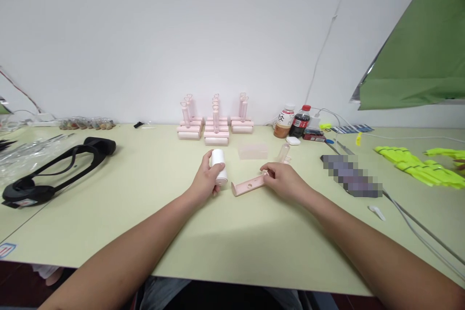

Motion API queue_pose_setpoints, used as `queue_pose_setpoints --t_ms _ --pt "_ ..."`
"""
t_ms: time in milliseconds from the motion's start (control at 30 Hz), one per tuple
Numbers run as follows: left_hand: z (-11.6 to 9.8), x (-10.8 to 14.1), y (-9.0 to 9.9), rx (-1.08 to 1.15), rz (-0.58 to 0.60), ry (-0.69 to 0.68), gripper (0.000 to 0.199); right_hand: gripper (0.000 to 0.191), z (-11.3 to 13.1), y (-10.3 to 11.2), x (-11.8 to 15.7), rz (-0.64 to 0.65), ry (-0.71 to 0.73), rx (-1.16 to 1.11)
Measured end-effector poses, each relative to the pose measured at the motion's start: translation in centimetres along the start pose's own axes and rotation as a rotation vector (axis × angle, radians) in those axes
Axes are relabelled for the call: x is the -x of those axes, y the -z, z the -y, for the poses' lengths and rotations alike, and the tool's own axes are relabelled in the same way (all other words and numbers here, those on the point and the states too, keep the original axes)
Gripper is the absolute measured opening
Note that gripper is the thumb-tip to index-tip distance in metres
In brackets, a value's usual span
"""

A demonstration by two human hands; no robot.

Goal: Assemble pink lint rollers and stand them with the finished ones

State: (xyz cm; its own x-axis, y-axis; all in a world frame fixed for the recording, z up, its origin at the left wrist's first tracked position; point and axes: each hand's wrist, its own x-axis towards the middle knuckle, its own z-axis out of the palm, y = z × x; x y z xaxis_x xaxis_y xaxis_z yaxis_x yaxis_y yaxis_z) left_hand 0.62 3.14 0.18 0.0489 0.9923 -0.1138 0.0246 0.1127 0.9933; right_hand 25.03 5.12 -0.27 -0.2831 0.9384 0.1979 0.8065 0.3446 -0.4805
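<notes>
My left hand [205, 178] is wrapped round a white sticky-paper roll [218, 159], held upright with a slight tilt above the table. To its right, my right hand [285, 179] grips one end of a pink lint roller frame [250, 185], a shallow trough with a hole in its middle. The roll and the frame are apart. Just beyond the frame lies a translucent pink cover [253, 151]. A pale pink handle [284, 152] lies behind my right hand, which partly hides it. Several finished-looking pink lint rollers [217, 138] stand in rows by the wall, handles up.
At the back right stand a brown drink bottle [284, 122] and a cola bottle [300, 122]. Nearer are a blurred phone-like object [350, 176], a white earbud [377, 212] and yellow-green fabric strips [417, 169]. A black headset [60, 170] lies at left.
</notes>
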Motion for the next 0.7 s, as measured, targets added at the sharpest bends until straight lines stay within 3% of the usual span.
queue_pose_setpoints --t_ms 133,333,467,700 --pt "-0.1 0.3 -0.3 0.011 0.023 0.025 0.067 0.019 -0.1 -0.3 0.0 0.004 0.012 -0.153" --pt "0.1 0.8 -1.0 0.007 0.041 0.051 0.071 0.027 1.3 -1.0 0.5 0.177 -0.182 -0.703" --pt "0.7 1.4 -1.7 -0.009 0.176 0.014 0.076 0.033 2.6 -1.6 1.1 0.269 -0.227 -0.914" --pt "0.9 2.2 -2.0 0.069 0.395 0.005 0.083 0.033 3.4 -1.4 1.5 0.240 -0.298 -1.030"
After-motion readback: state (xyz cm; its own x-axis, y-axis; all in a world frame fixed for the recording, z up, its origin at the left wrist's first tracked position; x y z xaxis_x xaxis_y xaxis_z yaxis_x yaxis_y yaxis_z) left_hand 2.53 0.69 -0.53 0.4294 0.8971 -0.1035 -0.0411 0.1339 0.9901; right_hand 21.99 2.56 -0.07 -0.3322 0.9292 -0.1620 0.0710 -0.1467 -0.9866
